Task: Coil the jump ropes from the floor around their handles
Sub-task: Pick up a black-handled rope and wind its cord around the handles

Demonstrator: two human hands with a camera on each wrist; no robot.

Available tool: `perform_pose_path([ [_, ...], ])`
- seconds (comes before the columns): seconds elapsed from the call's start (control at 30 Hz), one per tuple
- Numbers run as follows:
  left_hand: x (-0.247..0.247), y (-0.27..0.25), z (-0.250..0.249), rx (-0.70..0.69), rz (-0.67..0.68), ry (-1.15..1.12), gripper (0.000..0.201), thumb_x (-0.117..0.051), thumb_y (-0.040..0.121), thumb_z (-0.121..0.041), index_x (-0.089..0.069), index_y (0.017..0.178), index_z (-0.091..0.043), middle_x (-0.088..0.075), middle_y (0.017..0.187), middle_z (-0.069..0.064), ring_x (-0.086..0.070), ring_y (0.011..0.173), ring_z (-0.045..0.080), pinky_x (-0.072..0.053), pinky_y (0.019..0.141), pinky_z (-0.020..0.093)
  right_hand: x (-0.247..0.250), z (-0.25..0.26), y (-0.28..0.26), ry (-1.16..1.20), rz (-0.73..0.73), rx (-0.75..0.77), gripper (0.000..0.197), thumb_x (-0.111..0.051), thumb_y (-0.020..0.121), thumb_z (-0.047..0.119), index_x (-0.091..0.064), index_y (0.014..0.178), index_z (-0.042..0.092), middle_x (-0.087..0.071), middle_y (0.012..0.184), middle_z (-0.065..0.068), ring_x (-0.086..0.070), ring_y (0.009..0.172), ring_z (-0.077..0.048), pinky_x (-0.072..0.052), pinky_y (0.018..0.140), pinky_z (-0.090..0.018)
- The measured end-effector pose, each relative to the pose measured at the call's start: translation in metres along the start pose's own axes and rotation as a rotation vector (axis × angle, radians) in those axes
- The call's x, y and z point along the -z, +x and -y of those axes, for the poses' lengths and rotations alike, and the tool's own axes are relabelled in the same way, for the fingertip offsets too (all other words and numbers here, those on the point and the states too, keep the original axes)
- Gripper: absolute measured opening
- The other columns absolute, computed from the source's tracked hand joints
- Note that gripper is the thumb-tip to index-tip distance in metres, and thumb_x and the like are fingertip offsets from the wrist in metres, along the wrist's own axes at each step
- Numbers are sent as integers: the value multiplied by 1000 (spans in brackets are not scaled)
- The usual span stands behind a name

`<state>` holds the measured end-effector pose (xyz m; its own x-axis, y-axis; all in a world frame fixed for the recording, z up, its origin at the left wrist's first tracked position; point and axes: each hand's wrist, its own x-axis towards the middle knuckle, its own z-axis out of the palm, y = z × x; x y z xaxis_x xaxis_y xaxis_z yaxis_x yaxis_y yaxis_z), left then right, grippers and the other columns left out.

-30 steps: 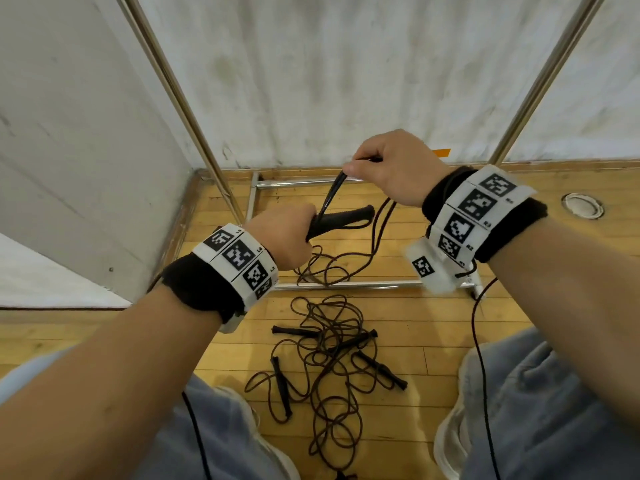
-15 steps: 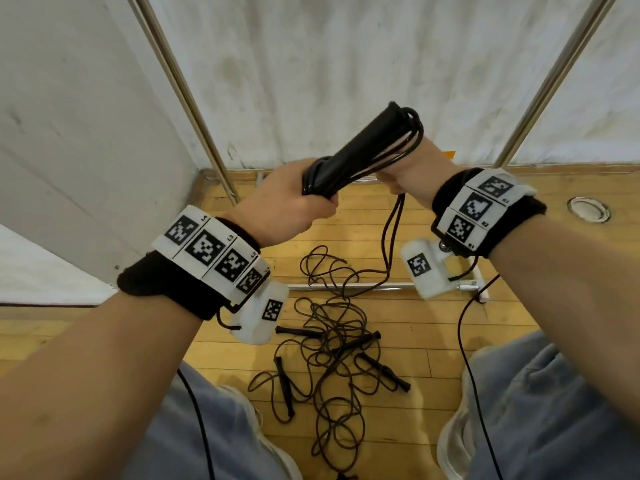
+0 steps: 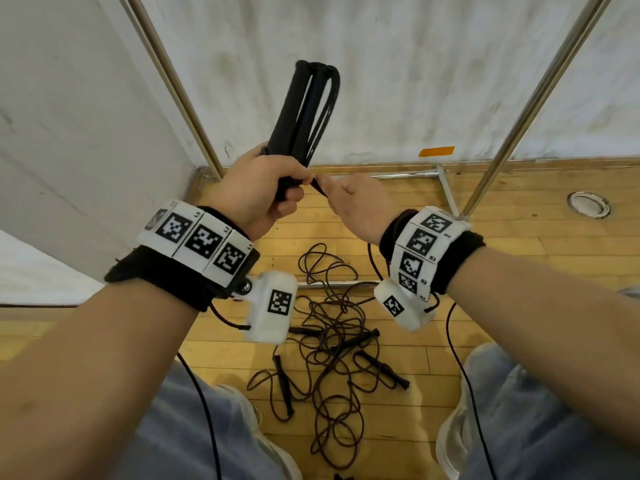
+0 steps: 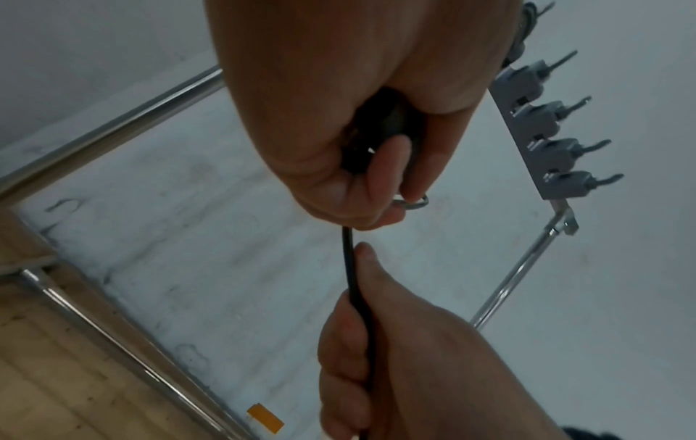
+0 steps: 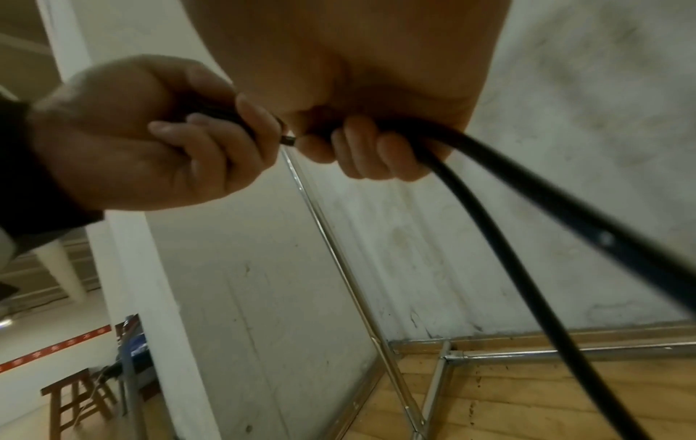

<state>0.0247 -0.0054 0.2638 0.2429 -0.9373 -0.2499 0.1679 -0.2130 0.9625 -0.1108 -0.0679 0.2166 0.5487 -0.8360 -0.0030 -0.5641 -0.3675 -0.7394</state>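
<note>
no brand or legible writing is visible; the wrist bands (image 3: 202, 239) carry only square black-and-white markers. nearest, on the wood floor (image 3: 519, 244) between the person's shoes, the loose ropes (image 3: 332, 341) lie tangled with several black handles among them. above that pile, the left hand (image 3: 258, 190) is curled round the lower end of the handles (image 3: 298, 112), which point up and slightly right, with cord looped along them and over their top end. the right hand (image 3: 356, 209), just beside the left, pinches the cord (image 4: 354, 282) coming out of the left fist. the left wrist view alone shows the cord running between both hands, plus a metal bracket (image 4: 546, 125) with a row of pegs on the wall. the right wrist view alone shows the cord leaving the right hand and trailing down toward the floor, and a wooden stool (image 5: 79, 399) far off. behind the hands stands a metal frame (image 3: 446, 188) against the white wall (image 3: 381, 64), which bears an orange tape strip (image 3: 436, 151).
</note>
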Motion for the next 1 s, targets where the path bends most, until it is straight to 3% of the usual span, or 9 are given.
perform_pose_path([
  [0.13, 6, 4, 1, 27, 20, 66, 28, -57, 84, 7, -46, 106, -7, -47, 78, 9, -40, 48, 11, -32, 37, 18, 3, 4, -2, -40, 21, 30, 56, -31, 100, 45, -33, 51, 17, -31, 44, 6, -29, 39, -13, -26, 46, -27],
  [0.33, 9, 12, 12, 82, -177, 498, 30, -66, 77, 5, -56, 103, -4, -55, 78, 10, -52, 50, 15, -47, 43, 22, 8, 9, -6, -133, 219, 121, 37, -45, 97, 33, -64, 76, 10, -45, 54, 4, -40, 47, -11, -30, 46, -22],
  [0.47, 6, 17, 26, -48, -197, 854, 35, -69, 75, -5, -56, 107, -12, -58, 82, 6, -56, 57, 18, -46, 48, 27, 11, 11, -7, -73, 228, 125, 39, -43, 98, 33, -59, 65, 20, -44, 50, 8, -40, 45, -5, -32, 47, -16],
  [0.57, 5, 18, 32, -123, -211, 1058, 31, -74, 73, -19, -55, 98, -16, -54, 80, -1, -53, 64, 13, -40, 53, 24, 9, 15, -10, -14, 267, 136, 40, -40, 99, 33, -56, 63, 26, -47, 56, 5, -45, 55, -11, -34, 57, -23],
  [0.67, 3, 20, 37, -188, -233, 1135, 28, -70, 76, -22, -49, 94, -20, -52, 81, -4, -52, 76, 18, -38, 64, 27, 8, 19, -13, 16, 286, 151, 40, -39, 99, 30, -54, 63, 27, -46, 58, 5, -44, 54, -9, -32, 57, -23],
  [0.77, 3, 21, 38, -256, -271, 1161, 23, -65, 79, -20, -48, 94, -21, -49, 76, -7, -50, 78, 18, -36, 65, 28, 8, 21, -13, 48, 284, 166, 41, -39, 100, 30, -53, 62, 26, -43, 54, 8, -40, 44, -3, -30, 55, -20],
  [0.93, 4, 22, 40, -288, -302, 1225, 17, -58, 84, -23, -52, 99, -19, -55, 84, 0, -50, 78, 20, -37, 67, 29, 7, 26, -18, 45, 255, 222, 44, -42, 98, 36, -46, 56, 21, -40, 51, 7, -40, 45, -7, -41, 55, -28],
  [1.0, 7, 24, 40, -276, -308, 1243, 16, -59, 84, -26, -50, 96, -19, -56, 85, 1, -50, 77, 20, -38, 68, 30, 9, 26, -19, -14, 238, 267, 44, -49, 94, 37, -43, 54, 21, -37, 48, 9, -36, 41, -6, -32, 51, -23],
])
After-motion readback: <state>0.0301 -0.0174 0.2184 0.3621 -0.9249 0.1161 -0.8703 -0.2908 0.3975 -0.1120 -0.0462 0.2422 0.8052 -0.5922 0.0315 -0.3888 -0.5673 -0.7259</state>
